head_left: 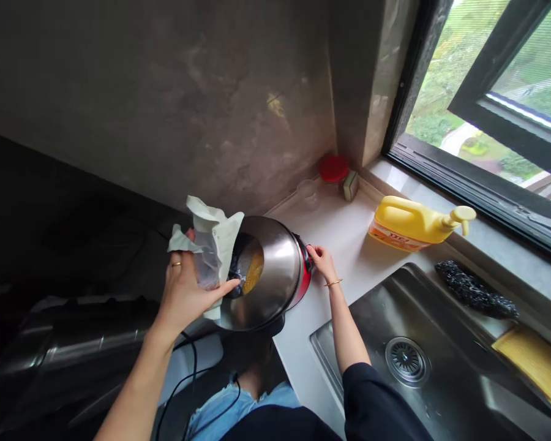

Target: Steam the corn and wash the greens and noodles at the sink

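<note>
My left hand point(186, 285) is wrapped round a crumpled pale sheet point(227, 236) with clear plastic point(206, 257) against it. Its thumb reaches across the front of a round steel-topped appliance point(278, 263) with a red side, which sits at the counter's left edge. A dark round area point(252, 263) in the steel shows something yellow; I cannot tell whether this is an opening or a glass pane. At the appliance's right side, my right hand point(320, 260) has its fingers closed on a black handle point(307, 252).
A yellow pump jug point(408, 223) stands on the counter point(340, 239) by the open window. The steel sink point(371, 306) lies front right, with a black plastic bundle point(475, 288) and a yellow cloth point(535, 361) along its rim. A red lid point(333, 168) sits in the corner. Black cords point(193, 361) hang below.
</note>
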The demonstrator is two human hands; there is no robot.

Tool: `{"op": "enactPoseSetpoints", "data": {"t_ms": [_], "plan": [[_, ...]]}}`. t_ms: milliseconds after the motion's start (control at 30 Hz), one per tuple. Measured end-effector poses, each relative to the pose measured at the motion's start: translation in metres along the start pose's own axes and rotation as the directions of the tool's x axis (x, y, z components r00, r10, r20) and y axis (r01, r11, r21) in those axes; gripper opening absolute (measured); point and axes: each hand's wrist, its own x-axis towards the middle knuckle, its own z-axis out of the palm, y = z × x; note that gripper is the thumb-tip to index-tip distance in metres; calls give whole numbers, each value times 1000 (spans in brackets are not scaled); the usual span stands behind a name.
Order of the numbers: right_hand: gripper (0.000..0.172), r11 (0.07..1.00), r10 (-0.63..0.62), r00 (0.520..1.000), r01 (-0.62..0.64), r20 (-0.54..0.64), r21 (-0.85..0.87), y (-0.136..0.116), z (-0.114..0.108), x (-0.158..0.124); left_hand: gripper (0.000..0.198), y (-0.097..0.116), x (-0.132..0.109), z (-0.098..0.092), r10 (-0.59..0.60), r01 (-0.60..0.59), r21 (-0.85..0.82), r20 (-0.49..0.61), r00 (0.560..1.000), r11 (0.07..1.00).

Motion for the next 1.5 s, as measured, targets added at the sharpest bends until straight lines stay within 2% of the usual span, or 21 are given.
{"op": "enactPoseSetpoints", "data": {"t_ms": [33, 100, 167, 200, 233, 300, 367, 433, 500, 567, 667, 767, 867, 1000, 1167, 1267, 1333, 1367, 1433, 1500], "plan": [[56, 1000, -4, 999, 4, -46, -10, -3, 0, -5, 97, -1, -1, 2, -9, 8, -16, -8, 1000, 1000], [57, 998, -40, 973, 30, -227, -48, -8, 0, -26, 101, -3, -3, 6, -33, 32, -46, -34, 999, 998], [54, 997, -61, 908, 38, -413, -64, -8, 4, -63, 100, -4, -6, 11, -63, 57, -77, -77, 995, 995], [52, 999, -33, 893, 13, -450, -47, -6, 9, -86, 99, -5, -7, 14, -74, 64, -94, -99, 992, 993], [52, 999, 16, 911, -27, -411, -22, -3, 16, -111, 98, -5, -8, 16, -82, 68, -114, -118, 990, 991], [56, 991, 133, 980, -130, -146, 26, 3, 35, -161, 97, -6, -9, 20, -87, 65, -156, -142, 986, 986], [57, 969, 230, 968, -238, 97, 71, 8, 58, -201, 96, -7, -10, 22, -88, 56, -201, -154, 984, 978], [55, 965, 219, 965, -236, 145, 110, 8, 80, -225, 94, -8, -11, 23, -98, 54, -248, -169, 981, 967], [53, 979, 172, 983, -178, 67, 100, 5, 93, -234, 92, -9, -11, 24, -117, 56, -306, -183, 976, 950], [56, 990, 137, 990, -137, -13, 45, 2, 97, -233, 89, -11, -10, 25, -140, 55, -387, -195, 971, 921], [65, 994, 94, 990, -99, -103, -36, -2, 85, -223, 83, -12, -8, 22, -191, 43, -575, -200, 961, 817], [67, 992, 19, 978, -44, -209, -117, -8, 64, -208, 80, -15, -9, 14, -261, 39, -799, -150, 954, 601], [67, 980, -55, 962, 1, -269, -197, -20, 42, -189, 79, -24, -15, 5, -319, 67, -922, -64, 946, 381], [65, 951, -143, 943, 47, -301, -305, -33, 17, -164, 77, -49, -30, -1, -358, 142, -954, 39, 933, 265], [65, 927, -188, 926, 56, -328, -370, -41, -11, -137, 79, -82, -51, -3, -397, 193, -971, 123, 909, 140], [66, 903, -164, 942, 25, -291, -428, -51, -33, -124, 80, -97, -64, -4, -426, 216, -976, 198, 883, -7], [67, 840, -151, 963, 6, -224, -542, -68, -47, -119, 77, -106, -74, -3, -443, 218, -967, 253, 860, -128], [67, 790, -183, 960, 15, -212, -613, -79, -51, -119, 75, -110, -78, -2, -437, 221, -956, 285, 853, -192], [67, 678, -344, 912, 77, -223, -731, -108, -53, -119, 73, -117, -86, 0, -388, 244, -917, 359, 849, -316], [65, 593, -521, 834, 201, -181, -780, -140, -38, -121, 72, -124, -93, 3, -316, 283, -868, 425, 848, -407]]}}
